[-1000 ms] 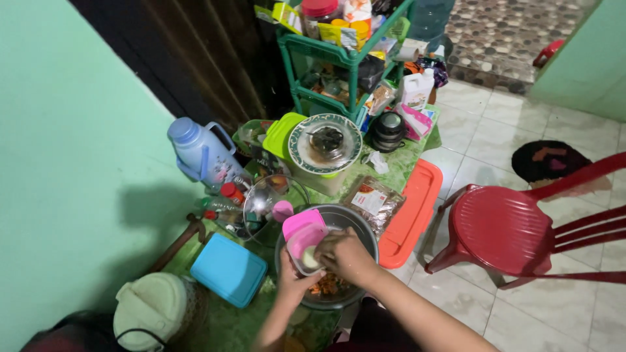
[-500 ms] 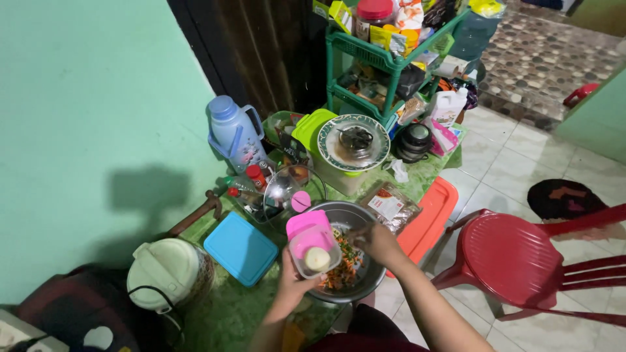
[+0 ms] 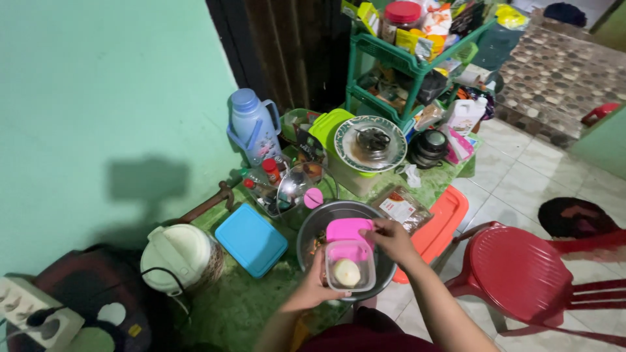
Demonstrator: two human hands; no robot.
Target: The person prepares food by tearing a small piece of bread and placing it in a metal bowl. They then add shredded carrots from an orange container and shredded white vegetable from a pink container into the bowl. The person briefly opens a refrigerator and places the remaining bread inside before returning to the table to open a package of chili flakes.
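I see two bare forearms, no sleeves showing past the elbow. Left hand [image 3: 312,287] and right hand [image 3: 390,238]: no gloves, and no rings, watch or bands that I can make out. Just below the forearms, at the bottom edge: dark maroon clothing [image 3: 365,336], plain, no print visible. Nothing else of the body in view.

At lower centre, the left hand [image 3: 312,291] holds a clear box [image 3: 350,266]; the right hand [image 3: 390,237] grips its pink lid [image 3: 348,229] over a metal bowl [image 3: 313,228].

one blue flask [image 3: 254,133], two red chairs [image 3: 521,277]
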